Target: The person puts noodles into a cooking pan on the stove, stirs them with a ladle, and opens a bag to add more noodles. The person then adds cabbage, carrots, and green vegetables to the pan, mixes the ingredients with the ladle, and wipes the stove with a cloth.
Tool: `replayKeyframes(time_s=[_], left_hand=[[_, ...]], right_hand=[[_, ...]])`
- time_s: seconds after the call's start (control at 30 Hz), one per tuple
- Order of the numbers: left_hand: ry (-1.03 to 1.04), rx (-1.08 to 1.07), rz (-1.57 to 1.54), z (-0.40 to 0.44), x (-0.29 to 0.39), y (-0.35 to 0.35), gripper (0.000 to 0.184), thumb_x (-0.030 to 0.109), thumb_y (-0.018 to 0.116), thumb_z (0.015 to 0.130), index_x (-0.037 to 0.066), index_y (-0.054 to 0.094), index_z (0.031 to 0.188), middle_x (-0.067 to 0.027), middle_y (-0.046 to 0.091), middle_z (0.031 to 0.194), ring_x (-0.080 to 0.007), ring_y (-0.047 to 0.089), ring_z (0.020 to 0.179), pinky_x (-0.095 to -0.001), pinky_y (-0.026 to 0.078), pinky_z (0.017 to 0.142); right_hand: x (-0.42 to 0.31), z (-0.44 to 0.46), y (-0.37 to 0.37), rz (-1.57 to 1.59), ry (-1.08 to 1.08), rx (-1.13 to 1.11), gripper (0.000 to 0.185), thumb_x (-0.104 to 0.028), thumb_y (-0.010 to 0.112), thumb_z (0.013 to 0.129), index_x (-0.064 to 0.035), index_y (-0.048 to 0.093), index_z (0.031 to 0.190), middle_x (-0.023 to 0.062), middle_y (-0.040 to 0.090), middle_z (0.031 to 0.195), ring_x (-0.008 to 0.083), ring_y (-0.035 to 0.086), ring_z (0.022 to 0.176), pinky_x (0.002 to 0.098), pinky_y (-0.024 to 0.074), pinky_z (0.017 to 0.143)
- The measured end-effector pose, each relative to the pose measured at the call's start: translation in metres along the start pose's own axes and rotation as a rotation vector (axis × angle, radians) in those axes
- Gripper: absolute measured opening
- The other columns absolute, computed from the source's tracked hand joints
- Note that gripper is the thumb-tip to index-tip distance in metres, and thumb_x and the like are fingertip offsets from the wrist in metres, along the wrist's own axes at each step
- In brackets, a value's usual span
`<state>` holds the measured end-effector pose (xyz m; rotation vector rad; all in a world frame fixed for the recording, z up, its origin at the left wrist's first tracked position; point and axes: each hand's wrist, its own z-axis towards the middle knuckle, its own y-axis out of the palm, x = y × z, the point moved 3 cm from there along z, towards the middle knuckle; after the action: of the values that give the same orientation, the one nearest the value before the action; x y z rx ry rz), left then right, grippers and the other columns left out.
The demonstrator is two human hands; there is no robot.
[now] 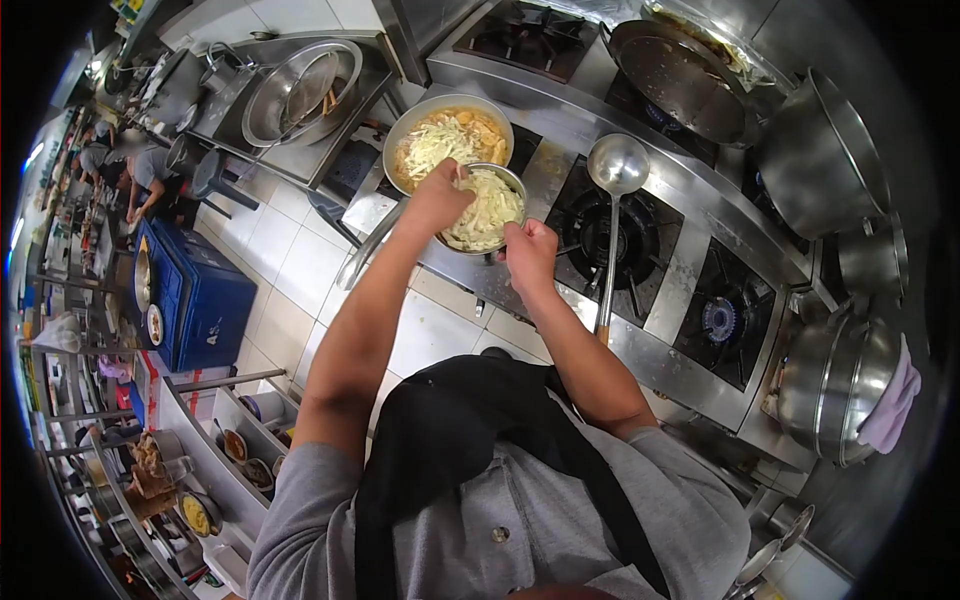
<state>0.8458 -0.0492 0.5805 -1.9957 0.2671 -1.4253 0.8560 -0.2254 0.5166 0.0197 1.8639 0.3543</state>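
The right hand point(530, 255) has its thumb and fingers closed on the rim of a steel bowl point(523, 192), which lies just ahead of those fingers and to their left. The left hand point(438, 205) bends over the bowl's opposite side, thumb toward the pale shreds point(484, 212) that fill it. The left fingertips are partly hidden, so I cannot tell how far apart they are, nor whether they pinch shreds or only grip the rim.

The relation that matters is between bowl and pan point(397, 132). The pan lies just beyond the left fingers, a little to their left, on the stove, with more shreds heaped on the orange broth point(484, 122) inside. The bowl's far edge overlaps the pan's near edge in this view; whether they touch is unclear. Of the two hands, the left is nearer the pan. The pan's long axis follows its handle point(372, 245), slanting back toward the body on the left side of the left forearm.

Well to the right of the right fingers, a ladle point(617, 172) lies with its bowl end farthest from the person.
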Motion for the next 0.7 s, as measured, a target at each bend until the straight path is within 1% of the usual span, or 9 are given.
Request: replayKeyframes(time_s=[0.03,0.2,0.3,0.33,0.4,0.43,0.53,0.63,0.7], left_hand=[[-0.009,-0.005,-0.048,0.004,-0.001,-0.004,0.031,0.012,0.071,0.078,0.005,0.055,0.104,-0.012,0.062,0.075,-0.0218,0.062,0.063,-0.0344,0.048,0.058],[-0.14,-0.081,-0.587,0.04,-0.002,-0.033,0.022,0.007,0.067,0.082,0.01,0.053,0.098,0.0012,0.051,0.067,-0.0096,0.046,0.048,-0.026,0.033,0.041],[-0.01,-0.031,-0.021,0.068,-0.005,-0.049,0.033,0.013,0.071,0.084,0.012,0.053,0.112,-0.0077,0.061,0.092,-0.0144,0.06,0.075,-0.0293,0.052,0.055],[-0.007,-0.026,-0.025,0.073,-0.01,-0.047,0.033,0.013,0.071,0.084,0.012,0.053,0.112,-0.0077,0.061,0.092,-0.0144,0.06,0.075,-0.0293,0.052,0.055],[0.037,-0.03,0.13,0.078,-0.022,-0.043,0.055,0.024,0.077,0.078,0.009,0.054,0.126,-0.0191,0.066,0.106,-0.0253,0.069,0.077,-0.0365,0.055,0.062],[0.004,-0.084,0.145,0.076,-0.027,-0.045,0.065,0.021,0.075,0.082,0.012,0.046,0.139,-0.0208,0.059,0.123,-0.0253,0.066,0.095,-0.0374,0.057,0.07],[0.199,0.11,0.234,0.045,-0.036,-0.066,0.062,0.022,0.074,0.083,0.009,0.048,0.137,-0.0193,0.06,0.127,-0.0292,0.067,0.099,-0.0377,0.055,0.081],[0.226,0.177,-0.102,-0.024,-0.08,-0.082,0.038,0.014,0.061,0.092,0.005,0.056,0.128,-0.0168,0.066,0.116,-0.0256,0.065,0.106,-0.0357,0.05,0.09],[0.154,0.218,0.056,-0.118,-0.08,-0.094,0.027,0.01,0.052,0.097,0.005,0.061,0.122,-0.0142,0.065,0.12,-0.0272,0.062,0.109,-0.0346,0.048,0.094]], right_hand=[[0.0,0.0,-0.004,0.0,-0.001,0.006,0.03,-0.007,0.062,0.084,-0.0071,0.043,0.06,0.0029,0.051,0.059,0.0112,0.048,0.046,0.0283,0.0441,0.041],[-0.004,0.0,-0.02,0.022,0.041,0.038,0.028,-0.008,0.062,0.086,-0.0064,0.045,0.063,0.003,0.052,0.061,0.0106,0.049,0.049,0.0276,0.0464,0.044],[0.0,-0.002,-0.036,0.021,-0.02,0.097,0.03,-0.006,0.062,0.084,-0.0048,0.044,0.06,0.0026,0.05,0.056,0.0107,0.048,0.043,0.0282,0.0423,0.04],[-0.005,-0.006,-0.039,0.018,-0.025,0.094,0.03,-0.006,0.062,0.084,-0.0048,0.044,0.06,0.0026,0.05,0.056,0.0107,0.048,0.043,0.0282,0.0423,0.04],[-0.015,-0.018,-0.049,-0.036,-0.08,0.085,0.029,-0.007,0.062,0.083,-0.0042,0.046,0.06,0.0027,0.05,0.056,0.0102,0.048,0.043,0.0281,0.0431,0.04],[-0.015,-0.021,-0.055,-0.102,-0.093,0.095,0.028,-0.007,0.062,0.083,-0.0041,0.046,0.06,0.0027,0.05,0.055,0.01,0.049,0.044,0.0278,0.0436,0.041],[-0.028,-0.04,-0.06,-0.151,-0.126,0.051,0.028,-0.008,0.061,0.083,-0.0048,0.045,0.06,0.002,0.048,0.053,0.0098,0.05,0.044,0.0276,0.0421,0.041],[-0.026,-0.055,-0.051,-0.226,-0.119,-0.07,0.027,-0.007,0.061,0.082,-0.0048,0.045,0.06,0.0018,0.048,0.054,0.0097,0.05,0.044,0.0272,0.0419,0.041],[-0.015,-0.065,-0.031,-0.295,-0.102,-0.159,0.025,-0.006,0.06,0.082,-0.0043,0.046,0.062,0.001,0.05,0.056,0.0087,0.051,0.047,0.0267,0.0421,0.041]])
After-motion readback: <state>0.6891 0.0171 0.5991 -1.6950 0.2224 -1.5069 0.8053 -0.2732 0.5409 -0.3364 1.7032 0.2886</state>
